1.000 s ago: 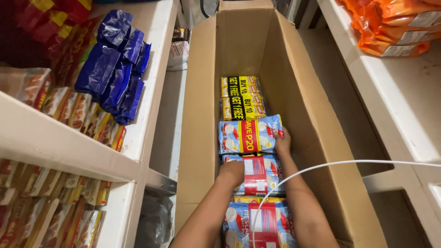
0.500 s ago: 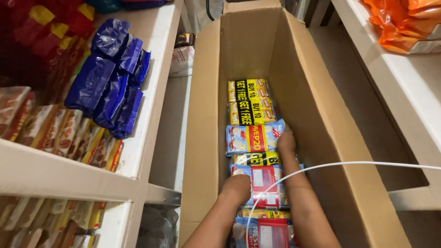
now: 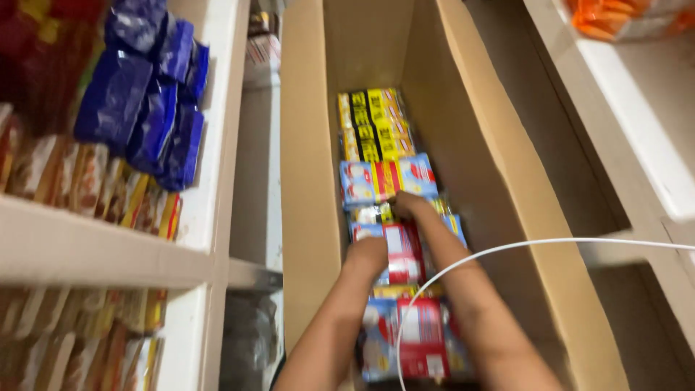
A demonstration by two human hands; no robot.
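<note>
Deep inside a tall cardboard box (image 3: 311, 181) that stands between two white shelving units, I have both arms reaching down among stacked snack packets. My left hand (image 3: 368, 255) sits on a blue-and-red packet (image 3: 394, 250) in the middle of the row; its fingers are curled under and out of sight, so I cannot tell whether they grip the packet or only press on it. My right hand (image 3: 409, 205) lies a little farther in, at the near edge of the blue-and-red packet (image 3: 387, 179) behind, and looks closed over that edge, though motion blur hides the fingertips. Beyond this packet lies a yellow-and-black packet (image 3: 375, 124), close to the box's far wall. Nearest me, between my forearms, another blue-and-red packet (image 3: 420, 337) fills the box floor. A thin white cable (image 3: 521, 246) arcs from the right edge of the view across my right forearm and drops down over that nearest packet. On the left shelf (image 3: 94, 250), dark blue bags (image 3: 145, 101) stand in a leaning row above brown-and-orange packets (image 3: 87, 177), with more packets on the tier below. On the right shelf (image 3: 637, 116), orange packets (image 3: 622, 16) show at the top corner.
</note>
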